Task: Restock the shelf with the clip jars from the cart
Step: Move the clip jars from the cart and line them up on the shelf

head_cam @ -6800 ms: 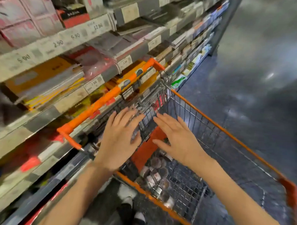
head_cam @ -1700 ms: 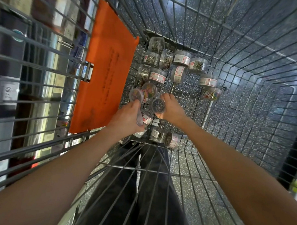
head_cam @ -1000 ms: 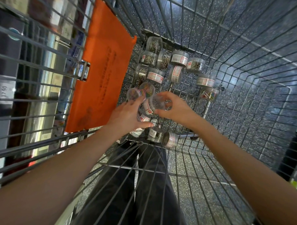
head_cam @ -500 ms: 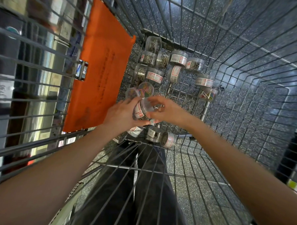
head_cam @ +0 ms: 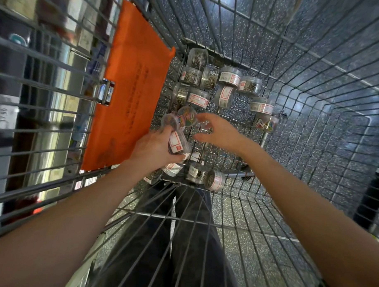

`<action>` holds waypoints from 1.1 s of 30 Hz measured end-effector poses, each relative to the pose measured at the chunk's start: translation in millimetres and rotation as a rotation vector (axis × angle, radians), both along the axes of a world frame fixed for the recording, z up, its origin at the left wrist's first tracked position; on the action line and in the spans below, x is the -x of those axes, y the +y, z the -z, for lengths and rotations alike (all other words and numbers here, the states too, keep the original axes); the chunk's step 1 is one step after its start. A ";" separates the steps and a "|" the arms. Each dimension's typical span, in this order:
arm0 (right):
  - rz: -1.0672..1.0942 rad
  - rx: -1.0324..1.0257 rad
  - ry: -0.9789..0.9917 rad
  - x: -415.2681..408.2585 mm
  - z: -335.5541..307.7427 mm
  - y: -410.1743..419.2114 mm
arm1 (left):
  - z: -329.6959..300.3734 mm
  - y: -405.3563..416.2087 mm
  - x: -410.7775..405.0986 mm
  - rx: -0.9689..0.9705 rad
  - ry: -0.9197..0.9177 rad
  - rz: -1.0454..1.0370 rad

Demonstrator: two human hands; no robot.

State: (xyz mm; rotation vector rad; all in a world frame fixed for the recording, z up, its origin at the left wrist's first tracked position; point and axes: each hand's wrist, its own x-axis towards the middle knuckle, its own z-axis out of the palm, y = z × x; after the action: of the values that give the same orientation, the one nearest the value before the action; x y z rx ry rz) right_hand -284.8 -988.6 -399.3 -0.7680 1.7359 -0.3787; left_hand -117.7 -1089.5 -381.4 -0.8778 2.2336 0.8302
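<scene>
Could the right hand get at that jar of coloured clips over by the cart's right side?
Probably yes: the right hand is open and empty, and the jar of coloured clips lies uncovered on the cart floor just beyond it.

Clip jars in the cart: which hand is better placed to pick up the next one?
The right hand. It is open and empty, reaching over the colourful clip jar, while the left hand already grips a labelled jar.

The shelf (head_cam: 11, 115) at far left is blurred behind the cart (head_cam: 57, 91) wires. The left hand (head_cam: 154, 149) covers part of its held jar (head_cam: 178, 142); labels are unreadable.
</scene>
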 end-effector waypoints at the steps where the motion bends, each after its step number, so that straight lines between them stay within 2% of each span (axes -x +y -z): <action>1: -0.020 0.002 0.044 0.0 3.7 -3.0 | -0.2 0.3 0.2 -0.001 -0.005 -0.001; 6: -0.201 0.045 0.226 -2.6 23.7 -21.0 | -2.0 -0.5 2.3 -0.008 0.016 -0.009; 17: -0.425 0.134 0.306 -18.0 37.0 -42.5 | 1.5 -3.0 3.0 0.006 -0.005 -0.024; 27: -0.373 0.176 0.311 -22.3 47.3 -49.3 | -2.9 -3.6 -0.8 -0.021 -0.018 0.011; 33: -0.360 0.168 0.300 -19.9 46.0 -50.1 | -8.1 -2.9 -7.9 0.003 -0.048 0.117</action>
State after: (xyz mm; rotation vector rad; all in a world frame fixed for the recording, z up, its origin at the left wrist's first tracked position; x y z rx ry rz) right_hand -264.9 -1038.7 -445.3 -1.2888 1.8080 -0.1692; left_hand -109.8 -1092.3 -373.3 -0.7524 2.2219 0.7440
